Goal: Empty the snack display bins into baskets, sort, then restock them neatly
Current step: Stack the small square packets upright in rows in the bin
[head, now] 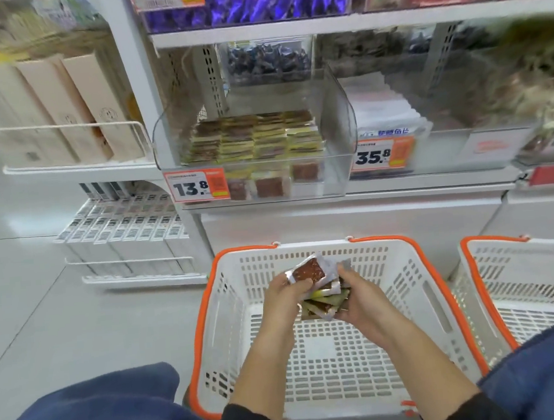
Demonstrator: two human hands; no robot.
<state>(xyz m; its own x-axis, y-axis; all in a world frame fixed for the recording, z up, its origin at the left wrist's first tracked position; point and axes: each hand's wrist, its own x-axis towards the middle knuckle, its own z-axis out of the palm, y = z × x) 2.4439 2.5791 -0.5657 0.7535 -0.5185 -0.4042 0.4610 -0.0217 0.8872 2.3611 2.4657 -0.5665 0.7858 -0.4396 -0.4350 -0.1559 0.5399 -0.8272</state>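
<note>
Two hands meet in the lower centre of the frame, above a white basket (421,301) with orange rim and handles. Between them sits a small stack of snack packets (319,293), silver-edged with brown and yellow-green faces. The left hand (285,301) pinches the top packet, thumb curled over its near edge; the right hand (360,298) cups the stack from the side and below, fingers wrapped round it, so each grip is closed on the packets. Dark sleeves and blue-clad knees fill the bottom corners. A second basket (522,275) of the same kind stands at the right edge, just beside the first. Further up, in the middle of the frame, a clear display bin (335,127) on the shelf holds rows of the same packets lying flat, with a price tag (196,186) reading 13.8 on its front. To its right another clear bin carries a tag (383,153) reading 35.8. At upper left, tall beige boxes (69,107) stand behind a wire rail.
</note>
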